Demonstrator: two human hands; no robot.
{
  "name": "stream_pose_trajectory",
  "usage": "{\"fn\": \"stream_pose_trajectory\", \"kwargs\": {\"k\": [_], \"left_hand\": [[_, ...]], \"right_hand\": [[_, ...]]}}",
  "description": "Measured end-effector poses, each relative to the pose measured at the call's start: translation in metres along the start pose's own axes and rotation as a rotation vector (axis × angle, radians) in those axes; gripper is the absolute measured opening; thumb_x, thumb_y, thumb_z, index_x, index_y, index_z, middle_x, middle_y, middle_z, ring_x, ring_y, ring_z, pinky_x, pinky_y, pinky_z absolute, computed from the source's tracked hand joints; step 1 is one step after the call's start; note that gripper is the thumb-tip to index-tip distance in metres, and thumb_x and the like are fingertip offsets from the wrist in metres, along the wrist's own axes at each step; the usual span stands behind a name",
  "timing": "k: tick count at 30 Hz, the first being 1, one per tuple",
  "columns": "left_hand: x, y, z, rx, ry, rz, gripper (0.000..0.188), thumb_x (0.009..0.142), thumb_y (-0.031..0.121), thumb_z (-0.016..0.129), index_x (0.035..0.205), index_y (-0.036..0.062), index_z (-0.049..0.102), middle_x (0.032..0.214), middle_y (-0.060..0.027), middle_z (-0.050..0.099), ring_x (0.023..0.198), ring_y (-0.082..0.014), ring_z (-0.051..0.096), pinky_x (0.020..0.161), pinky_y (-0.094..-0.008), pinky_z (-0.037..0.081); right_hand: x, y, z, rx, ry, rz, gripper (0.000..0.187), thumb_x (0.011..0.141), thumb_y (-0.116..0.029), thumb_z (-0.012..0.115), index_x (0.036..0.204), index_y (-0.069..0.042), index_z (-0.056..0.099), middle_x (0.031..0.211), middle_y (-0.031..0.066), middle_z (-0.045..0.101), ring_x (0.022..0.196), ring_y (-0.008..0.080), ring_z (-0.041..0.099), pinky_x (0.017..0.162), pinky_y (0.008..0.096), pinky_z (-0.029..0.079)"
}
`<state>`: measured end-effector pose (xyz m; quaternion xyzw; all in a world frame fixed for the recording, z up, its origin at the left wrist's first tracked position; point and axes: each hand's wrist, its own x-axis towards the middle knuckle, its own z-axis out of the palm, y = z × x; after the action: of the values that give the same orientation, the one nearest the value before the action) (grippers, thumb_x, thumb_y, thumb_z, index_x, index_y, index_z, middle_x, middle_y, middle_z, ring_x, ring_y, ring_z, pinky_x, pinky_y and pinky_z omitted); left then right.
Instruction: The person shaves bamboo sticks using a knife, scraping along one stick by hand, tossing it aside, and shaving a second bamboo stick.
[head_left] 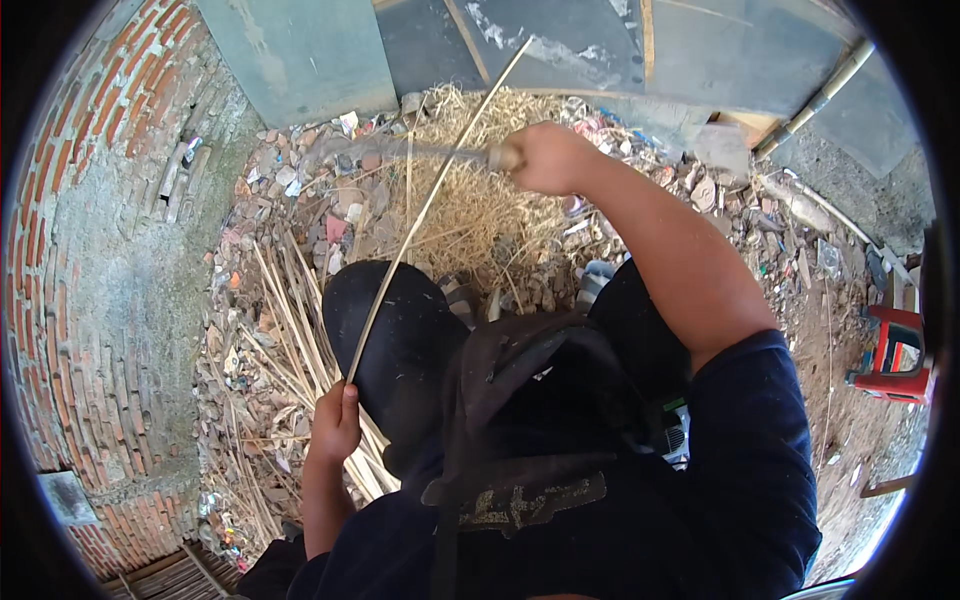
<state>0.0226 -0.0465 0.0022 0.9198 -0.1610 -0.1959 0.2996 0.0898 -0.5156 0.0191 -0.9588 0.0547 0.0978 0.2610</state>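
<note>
My left hand (335,425) grips the near end of a long thin bamboo strip (430,205) that slants up and away over my left knee (395,330). Farther out, my right hand (545,158) is closed around the wooden handle of a large knife (400,150). Its blade is motion-blurred, points left and crosses the strip above a heap of pale shavings (480,210). My dark trousers and dark top fill the lower middle of the view.
A bundle of cut bamboo strips (290,330) lies on rubble beside my left leg. A brick wall (90,260) curves along the left. Grey panels (300,50) stand at the far side, a pipe (815,100) at the upper right, a red stool (895,355) at the right.
</note>
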Motion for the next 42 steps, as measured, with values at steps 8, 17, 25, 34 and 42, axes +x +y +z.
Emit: {"fn": "stream_pose_trajectory", "kwargs": {"k": [8, 17, 25, 34, 42], "left_hand": [[0.002, -0.014, -0.004, 0.028, 0.007, 0.023, 0.049, 0.108, 0.037, 0.041, 0.077, -0.0003, 0.049, 0.058, -0.0102, 0.044, 0.058, -0.0154, 0.042, 0.055, -0.0371, 0.038], [0.005, -0.024, -0.003, -0.088, -0.021, -0.021, 0.052, 0.108, 0.043, 0.041, 0.076, 0.0024, 0.049, 0.061, -0.002, 0.044, 0.061, -0.0116, 0.041, 0.056, -0.033, 0.038], [-0.004, -0.022, -0.002, -0.365, -0.164, -0.166, 0.056, 0.105, 0.059, 0.035, 0.077, 0.0114, 0.047, 0.063, 0.0038, 0.04, 0.054, -0.0084, 0.037, 0.049, -0.0271, 0.031], [-0.007, -0.02, -0.009, -0.524, -0.243, -0.208, 0.051, 0.105, 0.057, 0.038, 0.083, 0.0114, 0.05, 0.06, 0.006, 0.035, 0.048, -0.0063, 0.032, 0.045, -0.0236, 0.024], [-0.009, -0.016, -0.003, -0.388, -0.135, -0.165, 0.053, 0.105, 0.056, 0.037, 0.081, 0.0106, 0.049, 0.059, 0.0047, 0.04, 0.048, -0.0066, 0.036, 0.045, -0.0249, 0.029]], "right_hand": [[0.004, -0.014, 0.014, -0.04, 0.035, -0.134, 0.02, 0.074, -0.015, 0.065, 0.093, -0.008, 0.068, 0.086, 0.018, 0.07, 0.086, 0.0337, 0.069, 0.082, 0.0488, 0.054], [0.017, 0.036, -0.005, 0.036, 0.227, 0.087, 0.03, 0.08, -0.024, 0.062, 0.1, -0.003, 0.07, 0.092, 0.021, 0.07, 0.089, 0.037, 0.069, 0.085, 0.0481, 0.054], [0.002, 0.027, -0.018, 0.165, 0.254, 0.012, 0.035, 0.075, -0.025, 0.065, 0.101, -0.002, 0.068, 0.099, 0.0225, 0.071, 0.096, 0.0385, 0.068, 0.089, 0.0464, 0.053], [-0.012, 0.001, -0.012, 0.04, 0.185, -0.147, 0.022, 0.079, -0.027, 0.07, 0.09, -0.008, 0.068, 0.086, 0.0151, 0.07, 0.087, 0.0342, 0.069, 0.078, 0.0463, 0.055], [-0.015, -0.009, 0.001, -0.09, 0.107, -0.183, 0.021, 0.078, -0.025, 0.068, 0.094, -0.012, 0.07, 0.088, 0.0135, 0.071, 0.089, 0.0347, 0.069, 0.079, 0.049, 0.055]]}}
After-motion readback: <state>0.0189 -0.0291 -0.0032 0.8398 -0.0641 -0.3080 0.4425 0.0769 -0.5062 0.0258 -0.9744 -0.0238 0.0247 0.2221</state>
